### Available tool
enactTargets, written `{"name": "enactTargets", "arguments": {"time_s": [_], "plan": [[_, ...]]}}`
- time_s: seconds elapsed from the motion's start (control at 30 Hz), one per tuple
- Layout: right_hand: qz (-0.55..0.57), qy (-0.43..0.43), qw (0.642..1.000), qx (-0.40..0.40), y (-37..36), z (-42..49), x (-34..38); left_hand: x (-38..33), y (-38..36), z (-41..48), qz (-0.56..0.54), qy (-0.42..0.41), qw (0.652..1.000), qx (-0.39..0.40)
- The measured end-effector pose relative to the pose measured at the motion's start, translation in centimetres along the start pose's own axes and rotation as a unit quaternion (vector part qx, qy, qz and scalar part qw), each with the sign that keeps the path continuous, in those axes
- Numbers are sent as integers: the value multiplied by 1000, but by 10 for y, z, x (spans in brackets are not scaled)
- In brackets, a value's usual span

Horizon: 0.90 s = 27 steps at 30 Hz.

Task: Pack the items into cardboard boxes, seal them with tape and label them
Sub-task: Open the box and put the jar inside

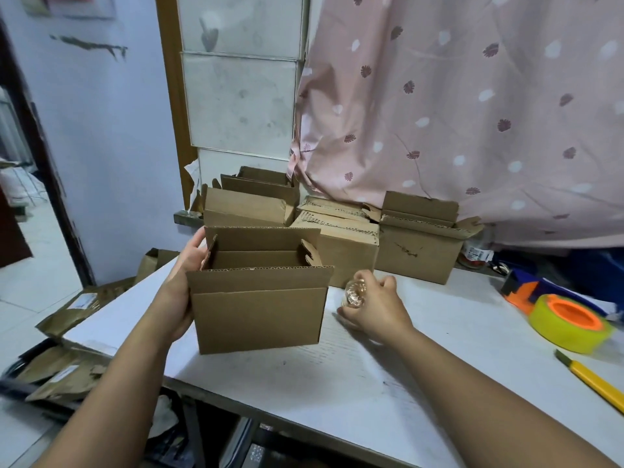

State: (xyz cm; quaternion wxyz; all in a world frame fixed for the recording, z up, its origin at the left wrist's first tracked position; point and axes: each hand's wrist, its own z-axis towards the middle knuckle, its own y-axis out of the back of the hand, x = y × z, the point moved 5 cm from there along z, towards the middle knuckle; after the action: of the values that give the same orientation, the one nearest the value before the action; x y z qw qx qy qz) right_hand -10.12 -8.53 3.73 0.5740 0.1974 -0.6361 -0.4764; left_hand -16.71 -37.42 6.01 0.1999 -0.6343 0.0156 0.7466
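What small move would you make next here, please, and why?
Probably lift the right hand with its small shiny item over the open box and lower it in: the flaps stand up, and the left hand presses against the box's side.

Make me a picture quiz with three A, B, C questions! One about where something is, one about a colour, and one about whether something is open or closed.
1. Where is the tape roll?
A) on the table, right of the front box
B) inside that box
C) on the floor

2. What colour is the tape roll's outside?
A) pink
B) yellow
C) black

3. How is the front box's top?
A) taped shut
B) closed and labelled
C) open, flaps up

Answers:
1 A: it lies on the table near the knife.
2 B: a yellow band wraps an orange core.
3 C: the flaps stand up and you can see inside.
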Motion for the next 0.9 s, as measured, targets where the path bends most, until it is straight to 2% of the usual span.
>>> {"name": "enactTargets", "arguments": {"time_s": [0.07, 0.13, 0.27, 0.33, 0.4, 0.5, 0.6, 0.77, 0.9], "plan": [[73, -27, 996, -48, 9, -1, -4, -12, -6, 1, 32, -11, 999, 33], [185, -39, 976, -106, 27, -2, -5, -25, -20, -2, 109, -45, 990, 76], [331, 22, 918, -219, 90, -1, 10, -39, -59, -5, 282, -83, 947, 129], [349, 74, 911, -205, 118, -1, 22, -34, -81, -3, 330, -76, 928, 156], [344, 125, 921, -132, 138, -6, 37, -24, -107, -3, 384, -78, 903, 178], [284, 193, 939, 6, 149, -23, 57, -9, -143, -5, 409, -97, 887, 193], [147, 196, 967, 69, 147, -33, 54, 0, -171, -11, 388, -133, 889, 202], [-93, 134, 982, 91, 148, -38, 19, 1, -193, -20, 319, -143, 921, 168], [-193, 94, 973, 89, 159, -40, 4, -1, -196, -18, 305, -149, 926, 167]]}}
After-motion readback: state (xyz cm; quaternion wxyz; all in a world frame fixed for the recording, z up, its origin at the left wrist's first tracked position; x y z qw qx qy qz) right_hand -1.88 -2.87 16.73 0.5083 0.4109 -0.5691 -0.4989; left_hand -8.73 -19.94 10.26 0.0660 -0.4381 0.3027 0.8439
